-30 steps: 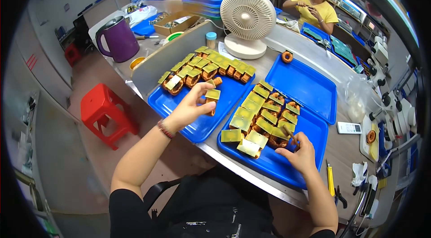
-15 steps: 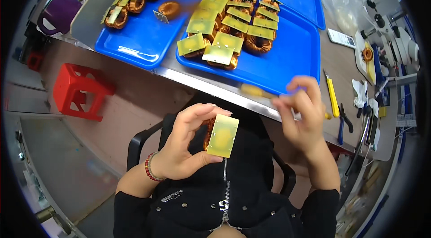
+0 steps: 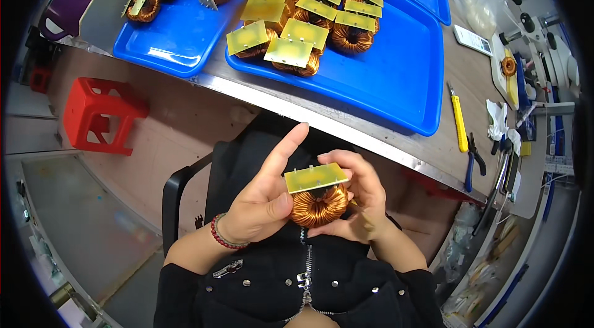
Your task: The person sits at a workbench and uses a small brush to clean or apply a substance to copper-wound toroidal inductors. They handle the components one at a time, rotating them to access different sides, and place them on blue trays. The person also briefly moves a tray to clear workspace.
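Above my lap is a copper-wound toroidal coil [image 3: 320, 205] with a yellow-green circuit board [image 3: 317, 177] on top. My right hand [image 3: 364, 201] is closed round its right side, thumb underneath and fingers by the board's right end. On the other side, my left hand [image 3: 260, 203] has its thumb against the coil and board edge, while its index finger points up and away. The remaining left fingers are partly hidden behind the coil. A speck of yellow shows among the right fingers; I cannot make out what it belongs to.
Several board-topped coils stand in the middle blue tray [image 3: 396, 96] and the left blue tray [image 3: 154, 56]. A yellow utility knife [image 3: 458, 123], dark pliers [image 3: 475, 164] and a white device [image 3: 472, 41] lie on the right. A red stool [image 3: 102, 111] stands on the floor at left.
My right hand has come down and left from the table edge onto the coil. The coil has turned, so its copper winding now faces me. The left index finger has lifted off.
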`<control>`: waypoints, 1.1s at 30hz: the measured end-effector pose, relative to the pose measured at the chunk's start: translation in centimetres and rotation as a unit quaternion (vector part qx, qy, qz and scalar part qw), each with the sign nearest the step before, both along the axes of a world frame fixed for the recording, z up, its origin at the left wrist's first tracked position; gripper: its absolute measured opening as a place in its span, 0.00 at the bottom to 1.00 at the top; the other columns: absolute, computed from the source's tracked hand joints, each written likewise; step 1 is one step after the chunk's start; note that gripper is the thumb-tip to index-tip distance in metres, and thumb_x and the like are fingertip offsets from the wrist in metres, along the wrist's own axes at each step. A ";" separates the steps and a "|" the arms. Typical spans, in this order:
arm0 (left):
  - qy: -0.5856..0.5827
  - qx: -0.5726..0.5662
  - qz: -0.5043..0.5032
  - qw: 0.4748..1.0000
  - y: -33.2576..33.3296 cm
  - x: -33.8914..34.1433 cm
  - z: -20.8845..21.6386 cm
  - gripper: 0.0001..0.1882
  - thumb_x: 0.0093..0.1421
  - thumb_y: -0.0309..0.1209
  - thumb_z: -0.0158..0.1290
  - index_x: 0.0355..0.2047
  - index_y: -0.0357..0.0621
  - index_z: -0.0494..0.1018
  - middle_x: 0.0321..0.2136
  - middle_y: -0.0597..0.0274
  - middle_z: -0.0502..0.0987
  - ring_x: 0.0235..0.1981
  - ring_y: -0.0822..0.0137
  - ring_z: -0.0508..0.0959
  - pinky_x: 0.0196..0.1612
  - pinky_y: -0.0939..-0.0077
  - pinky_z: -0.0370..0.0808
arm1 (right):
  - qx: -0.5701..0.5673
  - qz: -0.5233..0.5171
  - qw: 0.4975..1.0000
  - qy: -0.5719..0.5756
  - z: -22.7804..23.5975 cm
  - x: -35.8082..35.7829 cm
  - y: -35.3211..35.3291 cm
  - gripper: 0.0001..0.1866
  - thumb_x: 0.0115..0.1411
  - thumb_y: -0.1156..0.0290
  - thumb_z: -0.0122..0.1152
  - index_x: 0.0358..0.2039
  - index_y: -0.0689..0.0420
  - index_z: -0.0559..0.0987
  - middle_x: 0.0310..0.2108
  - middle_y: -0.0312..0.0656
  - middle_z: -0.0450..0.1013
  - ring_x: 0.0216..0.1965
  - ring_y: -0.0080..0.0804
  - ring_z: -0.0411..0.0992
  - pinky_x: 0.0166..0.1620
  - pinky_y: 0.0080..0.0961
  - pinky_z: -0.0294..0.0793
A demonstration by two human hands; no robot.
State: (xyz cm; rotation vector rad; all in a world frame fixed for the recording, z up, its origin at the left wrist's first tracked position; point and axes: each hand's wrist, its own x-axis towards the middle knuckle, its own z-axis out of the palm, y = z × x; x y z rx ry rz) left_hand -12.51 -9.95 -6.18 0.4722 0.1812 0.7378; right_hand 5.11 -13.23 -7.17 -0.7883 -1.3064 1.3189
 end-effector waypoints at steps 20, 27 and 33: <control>0.065 -0.066 0.081 0.992 -0.1 1.1 -0.4 0.36 0.63 0.48 0.34 0.62 0.39 0.37 0.52 0.44 0.61 0.51 0.50 0.67 0.51 0.60 0.67 | 0.284 -0.245 0.869 -0.322 0.3 2.6 -1.1 0.12 0.51 0.64 0.60 0.29 0.57 0.70 0.30 0.44 0.66 0.22 0.28 0.64 0.25 0.19 0.61; 0.027 -0.111 0.095 0.989 -0.6 1.6 -0.2 0.34 0.63 0.49 0.32 0.61 0.39 0.41 0.51 0.49 0.63 0.53 0.50 0.64 0.54 0.60 0.63 | 0.339 -0.412 0.698 -0.477 2.0 3.4 2.2 0.08 0.41 0.74 0.67 0.22 0.53 0.75 0.24 0.37 0.65 0.15 0.28 0.63 0.18 0.21 0.60; 0.042 -0.094 0.112 0.988 -0.7 1.7 0.1 0.35 0.62 0.49 0.34 0.61 0.39 0.41 0.51 0.49 0.62 0.54 0.50 0.63 0.56 0.59 0.60 | 0.349 -0.338 0.704 -0.518 3.0 3.5 2.2 0.11 0.35 0.77 0.68 0.22 0.55 0.75 0.25 0.39 0.66 0.17 0.27 0.64 0.19 0.19 0.61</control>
